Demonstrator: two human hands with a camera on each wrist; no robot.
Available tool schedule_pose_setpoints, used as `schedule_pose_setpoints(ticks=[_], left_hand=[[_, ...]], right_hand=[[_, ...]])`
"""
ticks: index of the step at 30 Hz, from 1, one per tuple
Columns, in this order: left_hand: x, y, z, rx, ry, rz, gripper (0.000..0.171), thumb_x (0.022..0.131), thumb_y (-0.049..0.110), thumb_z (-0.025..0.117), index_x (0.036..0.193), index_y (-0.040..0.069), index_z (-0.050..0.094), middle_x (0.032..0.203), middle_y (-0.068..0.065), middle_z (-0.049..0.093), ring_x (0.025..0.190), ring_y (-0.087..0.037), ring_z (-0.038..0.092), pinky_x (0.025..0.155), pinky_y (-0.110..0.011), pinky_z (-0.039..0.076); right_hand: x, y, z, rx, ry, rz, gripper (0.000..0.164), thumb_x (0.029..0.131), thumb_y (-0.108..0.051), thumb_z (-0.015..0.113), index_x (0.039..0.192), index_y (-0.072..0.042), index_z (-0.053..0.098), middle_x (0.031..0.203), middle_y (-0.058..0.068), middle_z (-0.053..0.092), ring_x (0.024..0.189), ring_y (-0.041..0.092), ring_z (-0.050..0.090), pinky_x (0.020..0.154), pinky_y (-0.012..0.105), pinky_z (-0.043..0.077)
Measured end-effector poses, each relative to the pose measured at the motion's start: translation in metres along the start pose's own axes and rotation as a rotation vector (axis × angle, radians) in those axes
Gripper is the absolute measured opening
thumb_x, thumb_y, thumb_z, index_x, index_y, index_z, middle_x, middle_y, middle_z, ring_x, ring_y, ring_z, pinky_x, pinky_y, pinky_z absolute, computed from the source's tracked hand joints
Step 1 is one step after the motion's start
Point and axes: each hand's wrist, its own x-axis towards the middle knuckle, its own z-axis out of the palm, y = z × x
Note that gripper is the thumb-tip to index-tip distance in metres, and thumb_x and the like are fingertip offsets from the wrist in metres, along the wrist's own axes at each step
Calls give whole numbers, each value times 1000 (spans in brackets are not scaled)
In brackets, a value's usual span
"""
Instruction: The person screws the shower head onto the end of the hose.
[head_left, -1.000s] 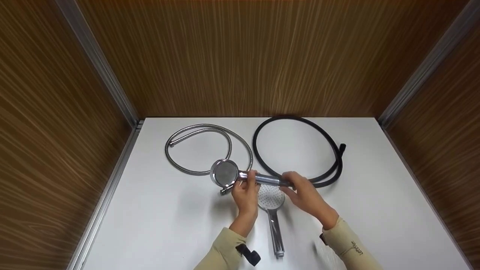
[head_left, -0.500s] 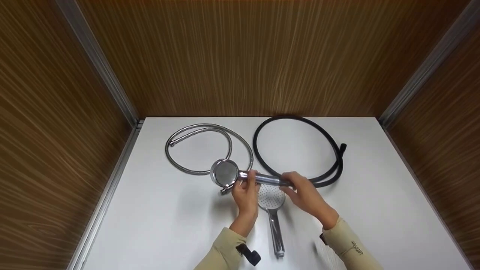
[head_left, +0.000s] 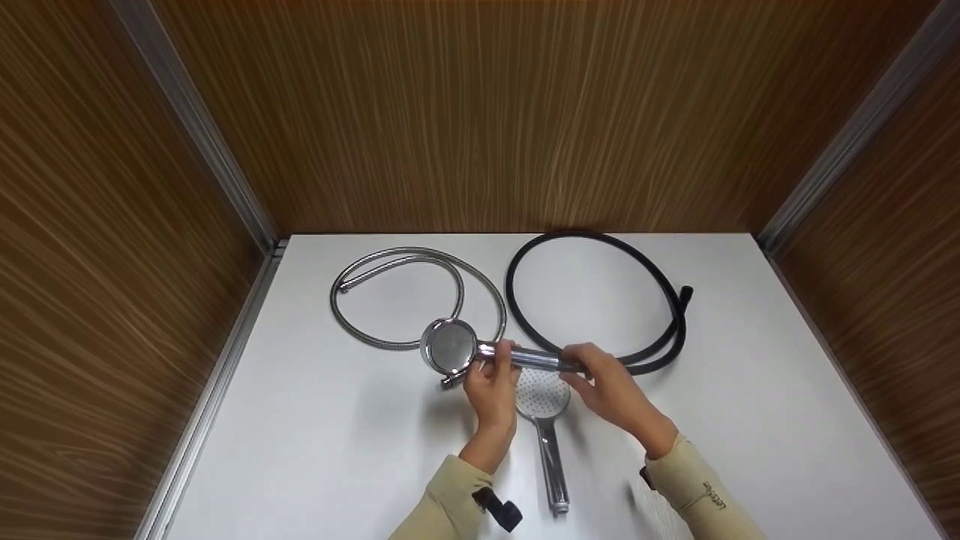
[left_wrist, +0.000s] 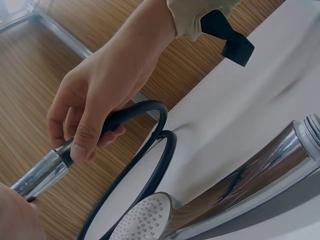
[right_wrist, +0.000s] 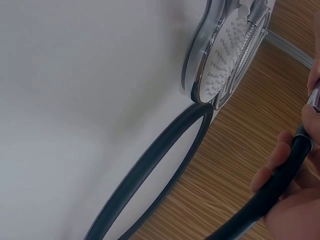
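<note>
A chrome hand shower with a round grey face point(head_left: 453, 346) lies sideways above the table in the head view. My left hand point(head_left: 491, 394) grips it by the neck of its handle point(head_left: 536, 361). At the handle's far end, my right hand point(head_left: 611, 390) pinches the end of a black shower hose point(head_left: 511, 285). In the left wrist view the hose's dark collar meets the chrome handle point(left_wrist: 42, 172), with the right thumb and fingers around it. The right wrist view shows the right fingers point(right_wrist: 277, 156) curled around the hose; the joint itself is partly hidden.
A second hand shower with a white dotted face point(head_left: 543, 394) lies below the hands, handle toward me. Behind on the left is a coiled metal shower hose point(head_left: 337, 315). The white table point(head_left: 300, 442) is enclosed by wood-grain panels point(head_left: 480, 112).
</note>
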Motion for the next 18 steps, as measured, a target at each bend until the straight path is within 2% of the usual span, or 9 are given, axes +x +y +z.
schedule_pose_setpoints(ticks=[5, 8, 18], left_hand=[[-1, 2, 0, 2, 1, -12, 29, 103, 7, 68, 117, -17, 62, 109, -33, 75, 98, -21, 78, 95, -43, 64], [-1, 3, 1, 3, -1, -20, 30, 103, 8, 68, 119, -16, 62, 112, -35, 74, 98, -21, 78, 95, -42, 64], [-3, 4, -1, 22, -16, -26, 29, 103, 11, 69, 118, -13, 64, 111, -33, 75, 103, -24, 78, 96, -42, 63]], right_hand=[[0, 0, -2, 16, -1, -3, 33, 93, -2, 79, 123, -4, 66, 103, 3, 71, 81, 14, 60, 65, 38, 57], [0, -2, -3, 24, -10, 5, 34, 94, -5, 79, 126, -4, 67, 106, 4, 72, 82, 20, 63, 66, 39, 57], [1, -5, -5, 20, -6, -14, 29, 95, -7, 78, 123, -10, 68, 102, 1, 71, 80, 19, 61, 64, 38, 56]])
